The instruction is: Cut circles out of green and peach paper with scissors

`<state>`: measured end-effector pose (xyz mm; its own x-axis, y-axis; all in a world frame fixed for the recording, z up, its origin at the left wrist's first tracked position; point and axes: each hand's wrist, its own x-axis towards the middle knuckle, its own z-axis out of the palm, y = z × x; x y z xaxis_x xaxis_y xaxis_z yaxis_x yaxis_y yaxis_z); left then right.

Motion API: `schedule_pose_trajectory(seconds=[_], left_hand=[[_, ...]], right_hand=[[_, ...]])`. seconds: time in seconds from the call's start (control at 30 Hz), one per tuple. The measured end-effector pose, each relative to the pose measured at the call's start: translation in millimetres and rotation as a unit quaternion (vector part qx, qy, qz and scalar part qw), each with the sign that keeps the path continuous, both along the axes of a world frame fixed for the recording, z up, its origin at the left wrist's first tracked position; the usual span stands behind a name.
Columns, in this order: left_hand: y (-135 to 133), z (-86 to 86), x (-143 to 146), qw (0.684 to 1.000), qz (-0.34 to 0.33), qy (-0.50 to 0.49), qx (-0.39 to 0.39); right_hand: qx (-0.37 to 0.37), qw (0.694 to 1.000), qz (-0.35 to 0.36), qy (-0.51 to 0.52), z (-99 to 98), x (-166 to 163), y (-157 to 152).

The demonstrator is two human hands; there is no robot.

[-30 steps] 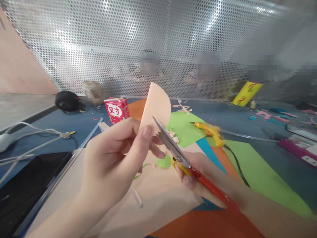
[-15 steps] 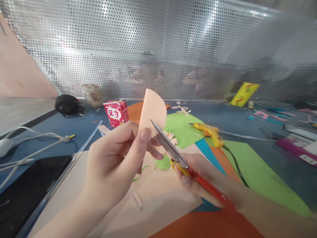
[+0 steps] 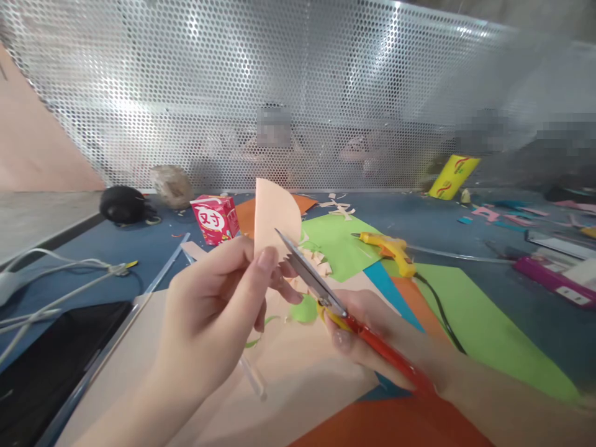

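Observation:
My left hand (image 3: 212, 310) pinches a folded piece of peach paper (image 3: 275, 214) between thumb and fingers. The paper stands upright, with a straight fold at left and a rounded edge at right. My right hand (image 3: 367, 323) is wrapped round scissors (image 3: 316, 279) with red and yellow handles. Their blades point up and left, the tip lying against the lower part of the paper. Whether the blades are parted is hard to see. Below the hands lie peach paper scraps (image 3: 317, 262), a green paper piece (image 3: 303, 308) and large peach sheets (image 3: 298, 391).
A yellow glue gun (image 3: 391, 251) lies on green paper (image 3: 339, 236) at right, its black cord trailing forward. A red box (image 3: 215, 220), white cables (image 3: 56, 279) and a dark tablet-like slab (image 3: 60, 360) are at left. A perforated metal panel (image 3: 205, 81) closes off the back.
The paper has turned slightly more upright and shifted a little left and down, the scissors moving with it. The view has shifted slightly too. Both hands keep their holds.

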<state>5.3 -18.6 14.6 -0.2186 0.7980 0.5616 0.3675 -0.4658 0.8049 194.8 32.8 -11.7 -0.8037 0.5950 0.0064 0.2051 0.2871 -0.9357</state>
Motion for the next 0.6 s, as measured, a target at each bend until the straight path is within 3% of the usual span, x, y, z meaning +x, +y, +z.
schedule_pose_trajectory(seconds=[0.4,0.6], left_hand=[[1.9,-4.1,-0.2,0.999,-0.038,-0.012,0.005],[-0.5,-3.9,-0.1,0.992,-0.072,0.005,-0.105]], right_hand=[[-0.014,1.0,-0.012,-0.014,1.7,-1.6,0.5],[0.005,1.0,-0.01,0.012,1.8,-4.4,0.8]])
